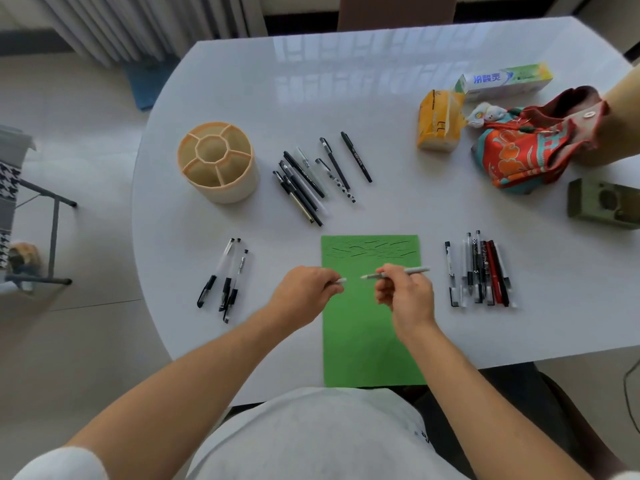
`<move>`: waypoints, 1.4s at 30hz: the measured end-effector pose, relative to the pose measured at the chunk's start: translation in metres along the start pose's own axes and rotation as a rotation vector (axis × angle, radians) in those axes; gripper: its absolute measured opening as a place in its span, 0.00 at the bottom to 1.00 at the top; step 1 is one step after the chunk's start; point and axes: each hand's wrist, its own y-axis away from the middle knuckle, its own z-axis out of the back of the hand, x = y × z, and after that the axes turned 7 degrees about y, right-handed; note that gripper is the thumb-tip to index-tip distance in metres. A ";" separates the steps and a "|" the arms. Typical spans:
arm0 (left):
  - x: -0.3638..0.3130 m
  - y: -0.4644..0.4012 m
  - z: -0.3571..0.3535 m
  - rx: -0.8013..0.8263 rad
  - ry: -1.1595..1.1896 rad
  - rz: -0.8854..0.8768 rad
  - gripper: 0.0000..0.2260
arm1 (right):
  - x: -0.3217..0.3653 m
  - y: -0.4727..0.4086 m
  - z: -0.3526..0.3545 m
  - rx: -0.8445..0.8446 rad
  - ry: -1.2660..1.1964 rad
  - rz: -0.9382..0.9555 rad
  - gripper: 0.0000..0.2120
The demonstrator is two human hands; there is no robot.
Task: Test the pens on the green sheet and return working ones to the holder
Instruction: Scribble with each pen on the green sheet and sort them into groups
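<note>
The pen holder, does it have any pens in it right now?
No, the pen holder shows only bare compartments; the pens lie on the table.

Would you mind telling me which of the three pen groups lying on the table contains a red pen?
The group right of the green sheet: its red pen lies among black and white ones; the other two groups show none.

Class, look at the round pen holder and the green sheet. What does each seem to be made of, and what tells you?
Pen holder: probably matte beige plastic; thin, even moulded dividers. Green sheet: likely paper or thin card; flat, dull, marked with pen strokes.
</note>
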 end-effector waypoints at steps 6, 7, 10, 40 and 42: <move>0.053 0.033 0.015 -0.080 -0.017 0.141 0.06 | 0.015 -0.040 0.050 -0.085 0.226 0.098 0.07; 0.048 0.031 0.009 -0.076 -0.009 0.102 0.07 | 0.012 -0.039 0.037 -0.007 0.259 0.124 0.06; 0.030 0.022 -0.010 -0.014 -0.014 -0.038 0.08 | -0.001 -0.034 -0.012 0.120 0.334 0.214 0.08; 0.012 0.014 -0.018 0.023 0.142 0.073 0.09 | -0.007 -0.002 0.005 0.298 0.152 0.147 0.03; 0.007 0.013 -0.017 0.042 0.132 0.073 0.08 | -0.008 0.001 0.003 0.307 0.166 0.139 0.04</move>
